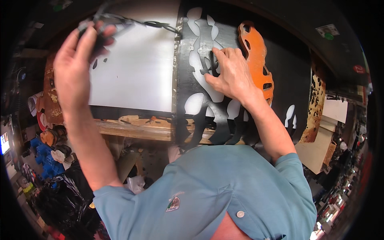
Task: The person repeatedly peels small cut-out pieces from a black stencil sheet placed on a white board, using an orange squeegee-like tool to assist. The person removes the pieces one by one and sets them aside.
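Note:
My left hand (78, 60) is raised at the far left, fingers closed around thin black strips of sheet scrap (158, 25) that trail off to the right. Motion blurs both hand and scrap. My right hand (233, 72) reaches down onto a black sheet (220, 114) full of cut-out openings. Its thumb and index finger are apart, touching around small dark cut pieces (208, 63) at one opening. Just right of that hand lies an orange cutting die (256, 54), long, curved and with several holes.
A white board (136, 76) covers the left half of the worktop, two small black bits on it. A wooden front edge (132, 130) runs nearest me, with black sheet hanging over it. A black plastic bag (60, 204) and blue objects (46, 158) sit at lower left.

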The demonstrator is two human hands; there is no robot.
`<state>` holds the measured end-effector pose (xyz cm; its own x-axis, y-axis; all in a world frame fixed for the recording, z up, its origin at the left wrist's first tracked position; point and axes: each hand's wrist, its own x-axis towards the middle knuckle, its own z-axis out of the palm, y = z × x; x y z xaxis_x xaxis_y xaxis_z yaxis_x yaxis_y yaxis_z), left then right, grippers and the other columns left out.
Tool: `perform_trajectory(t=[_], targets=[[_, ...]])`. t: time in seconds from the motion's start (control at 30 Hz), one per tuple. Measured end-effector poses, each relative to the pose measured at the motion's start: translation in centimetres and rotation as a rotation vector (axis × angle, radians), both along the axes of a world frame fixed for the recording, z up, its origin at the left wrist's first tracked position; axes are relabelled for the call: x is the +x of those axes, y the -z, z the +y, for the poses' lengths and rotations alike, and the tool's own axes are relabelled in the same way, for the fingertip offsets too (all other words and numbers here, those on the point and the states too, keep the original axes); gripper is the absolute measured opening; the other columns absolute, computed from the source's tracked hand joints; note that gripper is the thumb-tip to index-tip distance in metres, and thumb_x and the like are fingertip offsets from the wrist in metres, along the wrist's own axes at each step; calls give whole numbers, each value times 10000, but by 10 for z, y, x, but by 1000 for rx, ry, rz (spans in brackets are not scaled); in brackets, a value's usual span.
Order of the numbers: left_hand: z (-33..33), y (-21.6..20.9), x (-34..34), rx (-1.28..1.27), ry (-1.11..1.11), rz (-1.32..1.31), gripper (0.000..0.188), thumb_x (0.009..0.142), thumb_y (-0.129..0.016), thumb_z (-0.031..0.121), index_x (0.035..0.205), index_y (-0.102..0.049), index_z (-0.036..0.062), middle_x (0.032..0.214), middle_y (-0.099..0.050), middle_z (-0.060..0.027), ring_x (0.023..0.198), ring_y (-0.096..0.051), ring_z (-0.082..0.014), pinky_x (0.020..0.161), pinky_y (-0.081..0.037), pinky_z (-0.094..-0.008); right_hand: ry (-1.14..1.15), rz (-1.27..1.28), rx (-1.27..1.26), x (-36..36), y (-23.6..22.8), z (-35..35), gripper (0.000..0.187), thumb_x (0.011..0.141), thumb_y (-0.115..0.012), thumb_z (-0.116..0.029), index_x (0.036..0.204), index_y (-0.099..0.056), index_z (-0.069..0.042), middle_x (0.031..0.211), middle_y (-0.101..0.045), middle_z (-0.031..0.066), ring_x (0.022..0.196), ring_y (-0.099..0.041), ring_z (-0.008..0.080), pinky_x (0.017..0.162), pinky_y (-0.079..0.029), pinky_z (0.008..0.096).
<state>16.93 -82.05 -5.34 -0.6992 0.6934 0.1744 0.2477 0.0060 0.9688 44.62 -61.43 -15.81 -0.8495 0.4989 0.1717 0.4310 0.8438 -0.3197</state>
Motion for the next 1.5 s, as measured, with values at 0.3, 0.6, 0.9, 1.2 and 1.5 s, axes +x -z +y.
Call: perform_trajectory(t=[0.3,0.6,0.9,1.2,1.5], targets=[[-79,-4,-162,251,-194,89,377,1155,-558,174,1412,-613,-96,1338,-718,-207,1143,-727,-253,1021,-591,-339,179,-64,-296,-26,-3,24,593,779,-871,-262,1252,-703,54,881,-705,107,842,-711,287,821,-581,428],[-216,175,-218,-197,-747,-482,283,1121,-620,172,1297,-671,-44,1171,-794,-104,934,-793,-190,729,-638,-248,163,548,-1425,-28,-31,34,535,906,-905,-182,1327,-666,47,922,-748,49,739,-649,86,704,-528,199],[-238,163,-211,-679,-1006,133,378,1027,-733,230,1339,-718,17,1175,-786,-98,1021,-779,-241,801,-612,-318,-139,12,-37,-7,-6,25,229,868,-789,-20,1092,-768,18,1109,-710,118,1023,-674,284,872,-576,404],[-72,144,-60,-261,-476,184,320,1085,-680,194,1343,-732,12,1300,-755,-89,1179,-703,-180,1002,-568,-325,-273,120,183,16,21,16,105,872,-631,-47,930,-681,24,974,-626,149,981,-600,313,812,-520,424],[76,121,112,-54,61,258,236,1030,-702,60,1258,-740,12,1208,-741,-116,1103,-701,-196,966,-569,-336,-135,257,133,32,28,4,121,839,-653,-46,926,-696,25,967,-651,145,973,-601,315,822,-500,424]])
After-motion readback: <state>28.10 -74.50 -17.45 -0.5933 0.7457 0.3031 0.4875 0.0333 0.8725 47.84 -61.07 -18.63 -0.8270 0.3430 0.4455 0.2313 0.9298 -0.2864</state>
